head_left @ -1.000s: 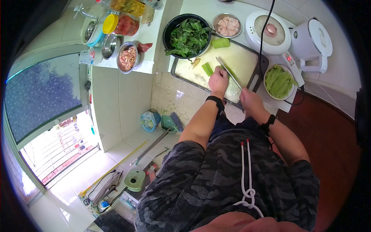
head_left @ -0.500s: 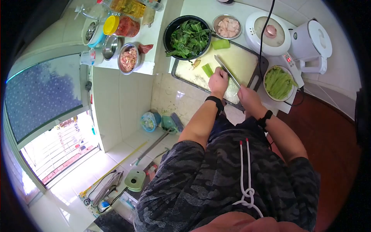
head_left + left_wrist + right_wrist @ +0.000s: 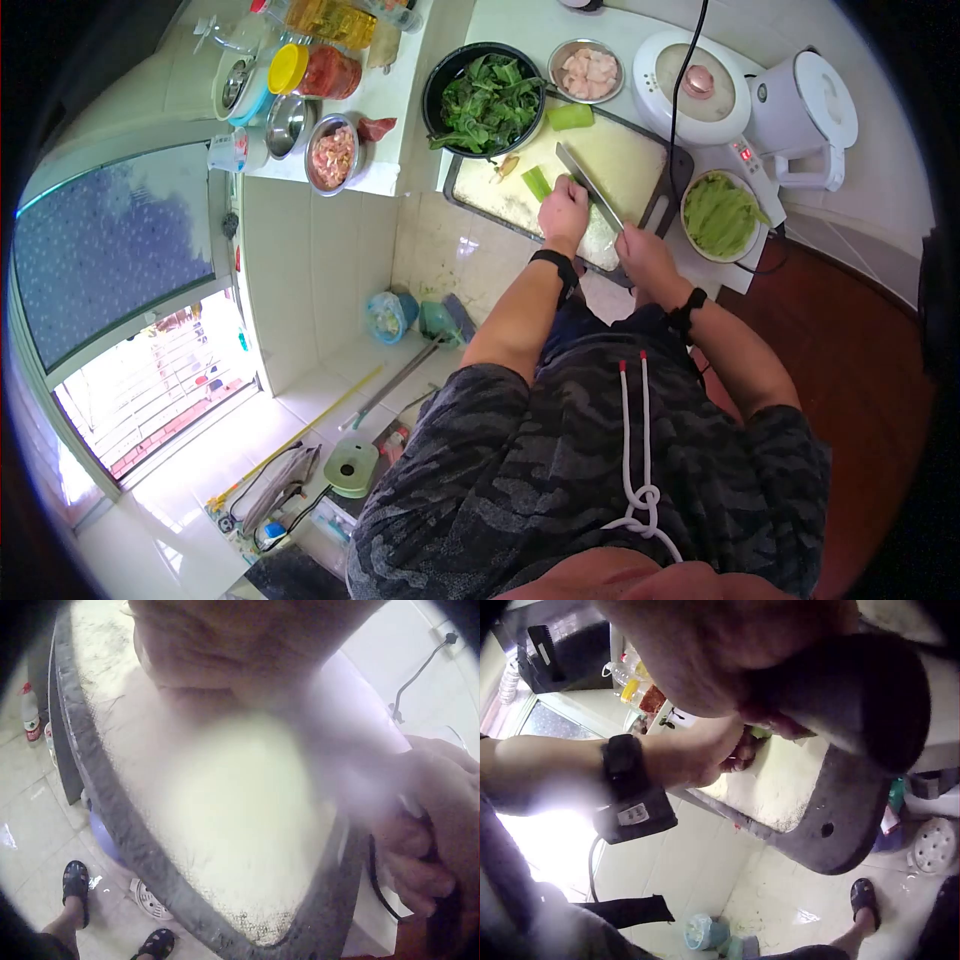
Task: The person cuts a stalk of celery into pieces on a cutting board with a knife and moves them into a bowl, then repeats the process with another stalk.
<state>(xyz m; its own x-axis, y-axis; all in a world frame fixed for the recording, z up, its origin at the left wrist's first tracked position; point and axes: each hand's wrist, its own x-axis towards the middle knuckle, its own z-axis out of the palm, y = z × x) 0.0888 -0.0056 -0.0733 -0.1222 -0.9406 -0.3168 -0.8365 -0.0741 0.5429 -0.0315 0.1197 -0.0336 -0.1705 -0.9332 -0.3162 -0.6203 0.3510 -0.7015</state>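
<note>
On the cutting board (image 3: pixel 630 150) the left hand (image 3: pixel 565 212) curls its fingers round a green stalk, mostly hidden under it; a cut green piece (image 3: pixel 536 183) lies just left of its fingers. The right hand (image 3: pixel 648 256) grips the handle of a knife (image 3: pixel 588 186), whose blade slants up and left beside the left hand's fingertips. In the left wrist view the right hand (image 3: pixel 431 832) has its fingers curled, with the blade blurred. The right wrist view shows the left hand (image 3: pixel 720 754) low over the board. Another green piece (image 3: pixel 570 116) lies at the board's top edge.
Behind the board stand a black pan (image 3: pixel 440 105) of leafy greens, a bowl of pale meat (image 3: pixel 588 72) and a white cooker (image 3: pixel 700 115). To the right are a bowl of green slices (image 3: pixel 722 215) and a white kettle (image 3: pixel 790 110). A black cord (image 3: pixel 677 100) hangs across the view.
The knife has shifted slightly at the left fingertips, its blade showing broader than a second ago. Both hands stay in nearly the same place with the same grips.
</note>
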